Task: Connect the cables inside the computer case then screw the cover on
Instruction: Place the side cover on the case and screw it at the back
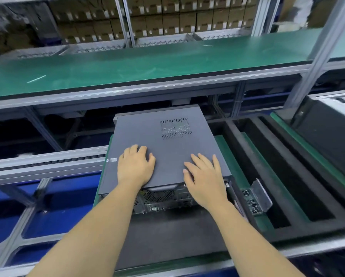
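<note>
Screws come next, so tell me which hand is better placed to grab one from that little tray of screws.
Probably the right hand. The screw tray sits just right of the case, nearer it than the left hand. Both palms rest flat on the cover.

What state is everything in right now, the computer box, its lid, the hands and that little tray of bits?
Cover: lying on top of the case, both hands on it.
Computer case: closed on top, rear ports facing the person.
Left hand: flat, pressing on the cover.
Right hand: flat, fingers spread on the cover.
Small tray: open, small dark parts beside it, too blurred to name.
</note>
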`<action>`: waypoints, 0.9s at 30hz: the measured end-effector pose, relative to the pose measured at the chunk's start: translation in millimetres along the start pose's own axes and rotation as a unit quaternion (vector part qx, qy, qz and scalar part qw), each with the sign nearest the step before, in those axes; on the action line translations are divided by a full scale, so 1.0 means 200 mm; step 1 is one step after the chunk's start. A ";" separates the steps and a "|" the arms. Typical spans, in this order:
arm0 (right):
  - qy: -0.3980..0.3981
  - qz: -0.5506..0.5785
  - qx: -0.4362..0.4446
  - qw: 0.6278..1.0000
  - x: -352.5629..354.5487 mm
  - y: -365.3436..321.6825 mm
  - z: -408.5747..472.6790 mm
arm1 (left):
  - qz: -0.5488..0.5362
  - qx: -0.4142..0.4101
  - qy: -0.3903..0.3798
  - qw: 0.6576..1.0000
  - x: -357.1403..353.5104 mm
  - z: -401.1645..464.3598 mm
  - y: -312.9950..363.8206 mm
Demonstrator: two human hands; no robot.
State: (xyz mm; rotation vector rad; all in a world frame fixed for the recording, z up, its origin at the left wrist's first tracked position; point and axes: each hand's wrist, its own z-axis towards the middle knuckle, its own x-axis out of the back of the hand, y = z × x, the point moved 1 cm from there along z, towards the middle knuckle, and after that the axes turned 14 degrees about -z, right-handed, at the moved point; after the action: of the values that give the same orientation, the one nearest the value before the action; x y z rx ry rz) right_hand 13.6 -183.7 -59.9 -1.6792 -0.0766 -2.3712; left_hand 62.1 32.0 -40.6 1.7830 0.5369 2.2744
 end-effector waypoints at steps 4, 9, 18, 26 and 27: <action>0.189 0.105 -0.213 0.953 -0.02 0.24 -0.18 | 0.013 0.073 -0.015 0.997 -0.01 -0.03 0.12; 0.020 0.276 -0.431 0.859 -0.19 0.52 -0.23 | -0.035 0.118 -0.115 0.986 -0.17 -0.08 0.57; -0.201 0.211 -0.460 0.839 -0.50 1.02 -0.37 | -0.007 0.043 -0.160 0.986 -0.42 0.00 0.99; -0.298 -0.008 -0.197 0.934 -0.70 1.02 -0.21 | -0.013 0.023 -0.117 0.993 -0.46 0.00 0.98; -0.312 -0.029 -0.175 0.933 -0.72 1.03 -0.19 | -0.013 0.022 -0.114 0.993 -0.46 0.00 0.98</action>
State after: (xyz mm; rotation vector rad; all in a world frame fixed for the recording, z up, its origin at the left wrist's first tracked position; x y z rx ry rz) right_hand 69.1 -366.6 -227.4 -2.5768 0.2050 -1.8651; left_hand 97.0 -181.8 -43.6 2.0087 0.5670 2.0206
